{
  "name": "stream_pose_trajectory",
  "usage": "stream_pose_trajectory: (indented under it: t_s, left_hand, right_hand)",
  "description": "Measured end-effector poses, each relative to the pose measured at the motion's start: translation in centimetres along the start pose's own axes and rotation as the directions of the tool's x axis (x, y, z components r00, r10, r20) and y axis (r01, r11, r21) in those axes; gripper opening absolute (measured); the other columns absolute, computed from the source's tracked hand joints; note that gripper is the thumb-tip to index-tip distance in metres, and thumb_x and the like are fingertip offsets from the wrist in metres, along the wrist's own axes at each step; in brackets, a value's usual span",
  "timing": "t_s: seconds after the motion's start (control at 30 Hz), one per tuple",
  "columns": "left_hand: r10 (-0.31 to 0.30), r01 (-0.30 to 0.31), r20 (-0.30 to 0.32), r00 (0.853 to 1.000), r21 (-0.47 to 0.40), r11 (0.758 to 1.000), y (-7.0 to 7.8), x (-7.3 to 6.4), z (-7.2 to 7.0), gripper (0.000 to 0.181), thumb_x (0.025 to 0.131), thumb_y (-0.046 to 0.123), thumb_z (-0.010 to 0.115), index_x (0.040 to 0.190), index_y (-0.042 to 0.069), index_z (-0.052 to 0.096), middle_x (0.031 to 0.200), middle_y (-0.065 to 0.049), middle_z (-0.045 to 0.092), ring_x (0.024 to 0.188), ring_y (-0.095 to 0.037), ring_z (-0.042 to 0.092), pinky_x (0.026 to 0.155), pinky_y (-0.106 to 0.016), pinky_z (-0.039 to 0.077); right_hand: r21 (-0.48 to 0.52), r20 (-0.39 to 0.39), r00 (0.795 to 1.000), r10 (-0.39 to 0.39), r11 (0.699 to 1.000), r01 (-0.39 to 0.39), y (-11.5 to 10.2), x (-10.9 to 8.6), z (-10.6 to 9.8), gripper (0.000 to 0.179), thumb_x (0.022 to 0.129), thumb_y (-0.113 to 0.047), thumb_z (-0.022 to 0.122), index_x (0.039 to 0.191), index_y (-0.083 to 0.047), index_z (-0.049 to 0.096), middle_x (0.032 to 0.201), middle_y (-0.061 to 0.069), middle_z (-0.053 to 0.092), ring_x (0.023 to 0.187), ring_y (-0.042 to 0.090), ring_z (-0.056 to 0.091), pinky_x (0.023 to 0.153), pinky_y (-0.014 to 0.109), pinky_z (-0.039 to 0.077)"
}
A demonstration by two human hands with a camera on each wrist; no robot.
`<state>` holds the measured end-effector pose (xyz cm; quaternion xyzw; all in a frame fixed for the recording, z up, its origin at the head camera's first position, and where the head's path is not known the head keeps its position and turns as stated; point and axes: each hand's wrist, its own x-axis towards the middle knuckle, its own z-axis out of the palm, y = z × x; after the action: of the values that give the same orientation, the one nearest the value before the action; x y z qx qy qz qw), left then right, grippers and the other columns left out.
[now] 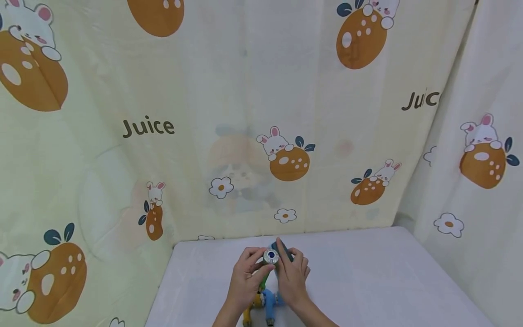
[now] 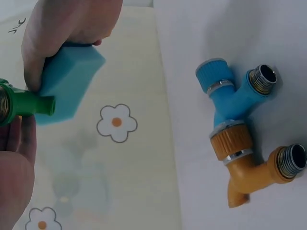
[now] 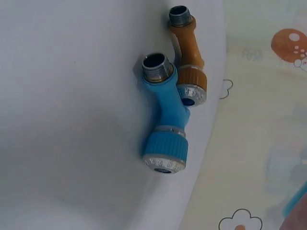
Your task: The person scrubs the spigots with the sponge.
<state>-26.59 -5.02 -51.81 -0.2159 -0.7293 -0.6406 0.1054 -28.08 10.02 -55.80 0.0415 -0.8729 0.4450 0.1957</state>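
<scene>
My left hand (image 1: 247, 277) pinches a green tap (image 2: 31, 102), its silver knob end facing up in the head view. My right hand (image 1: 291, 278) grips a blue sponge block (image 2: 72, 81), fingers bent round it and the index finger stretched along it. In the left wrist view the sponge overlaps the green tap's spout. Below both hands, a blue tap (image 3: 169, 108) and an orange-yellow tap (image 3: 191, 48) lie side by side on the table, their threaded metal ends bare. Only a sliver of the sponge and right hand shows in the right wrist view.
The white-covered table (image 1: 367, 272) reaches back to a hanging curtain (image 1: 245, 91) printed with rabbits, oranges and flowers. Another curtain panel (image 1: 470, 254) hangs along the right side.
</scene>
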Motion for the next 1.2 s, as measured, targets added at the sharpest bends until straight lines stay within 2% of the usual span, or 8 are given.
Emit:
stream_pose_trajectory:
  t_s: [0.17, 0.27, 0.37, 0.6, 0.73, 0.87, 0.97, 1.2]
  left_hand:
    - [0.04, -0.042, 0.051, 0.998, 0.047, 0.998, 0.5, 0.0, -0.1, 0.042, 0.098, 0.024, 0.073, 0.138, 0.012, 0.067, 0.131, 0.0, 0.066, 0.122, -0.015, 0.066, 0.103, -0.03, 0.057]
    - [0.065, -0.071, 0.083, 0.994, 0.064, 0.995, 0.8, 0.2, -0.1, 0.041, 0.1, 0.026, 0.07, 0.14, 0.019, 0.065, 0.132, 0.001, 0.069, 0.124, -0.016, 0.065, 0.105, -0.033, 0.057]
    - [0.04, -0.045, 0.058, 0.997, 0.084, 0.995, 1.0, 0.3, -0.3, 0.039, 0.102, 0.028, 0.068, 0.14, 0.025, 0.062, 0.131, 0.002, 0.07, 0.121, -0.016, 0.067, 0.104, -0.031, 0.057]
    - [-0.065, 0.065, 0.0, 0.998, 0.011, 0.998, 0.7, 0.1, -0.5, 0.036, 0.103, 0.028, 0.066, 0.137, 0.02, 0.056, 0.129, -0.004, 0.068, 0.115, -0.019, 0.069, 0.093, -0.024, 0.059]
    - [-0.034, 0.034, 0.007, 0.999, 0.035, 0.999, 0.2, 0.2, -0.5, 0.034, 0.102, 0.028, 0.067, 0.136, 0.024, 0.061, 0.13, -0.002, 0.065, 0.117, -0.017, 0.067, 0.094, -0.024, 0.059]
    - [0.005, -0.006, 0.019, 1.0, 0.092, 0.996, 0.0, 0.3, -0.3, 0.032, 0.102, 0.031, 0.067, 0.134, 0.03, 0.064, 0.129, 0.004, 0.064, 0.119, -0.014, 0.064, 0.097, -0.026, 0.058]
    - [0.026, -0.032, 0.056, 0.998, 0.105, 0.994, 0.1, 0.4, -0.3, 0.033, 0.102, 0.032, 0.066, 0.134, 0.03, 0.064, 0.13, 0.006, 0.065, 0.118, -0.013, 0.065, 0.097, -0.029, 0.059]
    - [0.026, -0.045, 0.139, 0.99, 0.137, 0.99, 0.3, -0.1, -0.4, 0.04, 0.102, 0.034, 0.066, 0.139, 0.021, 0.063, 0.134, 0.006, 0.066, 0.116, -0.012, 0.066, 0.098, -0.03, 0.059]
  right_hand:
    - [0.026, 0.07, 0.992, 0.104, 0.994, -0.106, 1.0, 0.3, 0.1, 0.05, 0.111, -0.049, 0.038, 0.159, -0.033, 0.042, 0.136, 0.02, 0.044, 0.113, 0.029, 0.035, 0.084, 0.041, 0.026]
    - [0.104, 0.096, 0.979, 0.18, 0.976, -0.19, 1.6, 0.2, 0.5, 0.054, 0.112, -0.052, 0.034, 0.16, -0.029, 0.042, 0.134, 0.019, 0.044, 0.116, 0.03, 0.036, 0.087, 0.042, 0.028]
    - [0.181, 0.082, 0.975, 0.207, 0.959, -0.219, 2.0, 0.1, 0.6, 0.055, 0.112, -0.051, 0.031, 0.161, -0.026, 0.04, 0.134, 0.018, 0.044, 0.119, 0.029, 0.035, 0.088, 0.042, 0.031]
    - [0.328, -0.034, 0.995, 0.094, 0.941, -0.078, 1.6, -0.4, 0.2, 0.051, 0.115, -0.039, 0.032, 0.164, -0.027, 0.032, 0.131, 0.009, 0.041, 0.117, 0.017, 0.029, 0.092, 0.039, 0.033]
    - [0.351, -0.12, 0.992, -0.036, 0.933, 0.076, 0.7, -1.1, 0.0, 0.05, 0.114, -0.024, 0.038, 0.163, -0.028, 0.035, 0.134, 0.005, 0.04, 0.116, 0.012, 0.028, 0.09, 0.034, 0.032]
    - [0.322, -0.2, 0.968, -0.152, 0.923, 0.212, 0.3, -1.3, 0.1, 0.053, 0.11, -0.009, 0.042, 0.161, -0.022, 0.04, 0.133, 0.008, 0.043, 0.115, 0.013, 0.03, 0.088, 0.033, 0.028]
    - [0.315, -0.202, 0.968, -0.15, 0.926, 0.209, 0.2, -1.1, 0.1, 0.05, 0.11, -0.011, 0.043, 0.159, -0.02, 0.043, 0.13, 0.006, 0.045, 0.113, 0.014, 0.031, 0.086, 0.035, 0.026]
    - [0.204, -0.093, 0.994, -0.062, 0.976, 0.08, 0.5, -0.4, -0.3, 0.043, 0.113, -0.025, 0.042, 0.154, -0.021, 0.052, 0.118, 0.004, 0.048, 0.101, 0.015, 0.031, 0.081, 0.037, 0.023]
